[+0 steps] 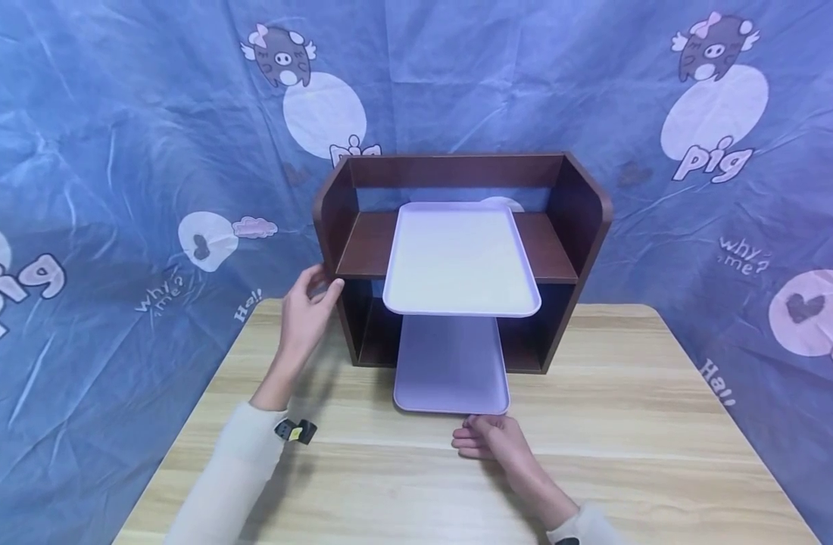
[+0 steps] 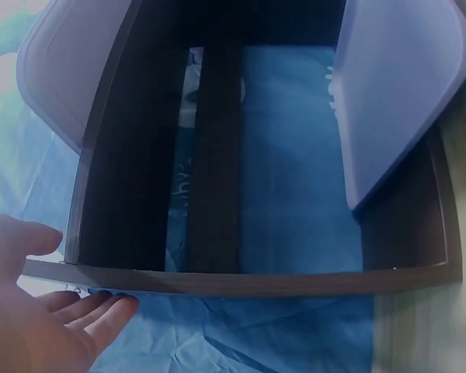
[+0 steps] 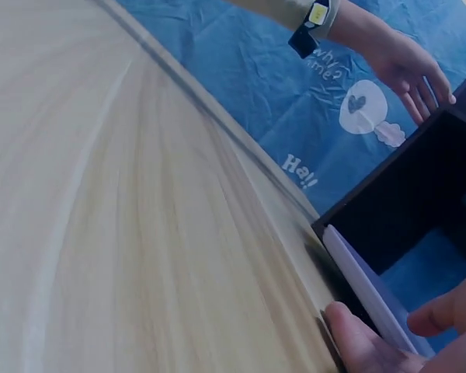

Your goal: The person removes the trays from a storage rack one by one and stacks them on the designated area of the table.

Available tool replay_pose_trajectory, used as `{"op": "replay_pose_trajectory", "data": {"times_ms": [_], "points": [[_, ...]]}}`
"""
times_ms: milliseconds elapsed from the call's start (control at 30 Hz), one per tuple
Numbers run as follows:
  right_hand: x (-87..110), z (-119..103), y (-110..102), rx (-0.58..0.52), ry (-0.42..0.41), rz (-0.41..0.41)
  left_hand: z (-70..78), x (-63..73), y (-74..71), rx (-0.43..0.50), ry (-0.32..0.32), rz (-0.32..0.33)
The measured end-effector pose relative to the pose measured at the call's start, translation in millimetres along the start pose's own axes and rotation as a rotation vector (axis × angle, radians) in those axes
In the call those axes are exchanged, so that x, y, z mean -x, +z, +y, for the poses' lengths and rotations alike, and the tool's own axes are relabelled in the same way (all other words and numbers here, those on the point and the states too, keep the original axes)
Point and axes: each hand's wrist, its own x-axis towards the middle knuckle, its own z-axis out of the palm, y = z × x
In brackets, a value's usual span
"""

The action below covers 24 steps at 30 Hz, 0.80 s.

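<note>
A dark brown two-tier shelf (image 1: pixel 592 227) stands on the table. One pale lilac tray (image 1: pixel 460 257) lies on its upper tier, its front part jutting past the shelf edge. Below it, a second lilac tray (image 1: pixel 450 378) reaches out of the lower tier toward the person. My right hand (image 1: pixel 494 446) pinches this lower tray's front edge near its right corner, with the thumb (image 3: pixel 443 311) above and fingers beneath. My left hand (image 1: pixel 307 306) holds the shelf's left side panel (image 2: pixel 295 281) at the front edge, thumb and fingers on opposite sides of it.
A light wood-grain table (image 1: pixel 628 424) carries the shelf near its back edge. Blue cloth (image 1: pixel 151 151) printed with pigs and lettering hangs behind and at both sides. A dark strap with a small device (image 1: pixel 295 431) sits on the left wrist.
</note>
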Motion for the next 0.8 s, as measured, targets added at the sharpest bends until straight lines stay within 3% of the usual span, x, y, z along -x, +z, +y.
{"op": "replay_pose_trajectory", "data": {"times_ms": [267,567,800], "points": [[-0.6,7,4,-0.158,0.016,0.036,0.2,-5.6,4.3,0.095,-0.021,-0.046],[-3.4,7,14,-0.401,0.022,0.096,0.5,-8.0,9.7,0.088,-0.006,-0.022],[-4.7,8,19,-0.442,0.011,0.085,1.2,-7.1,12.6,0.058,0.000,0.008]]}}
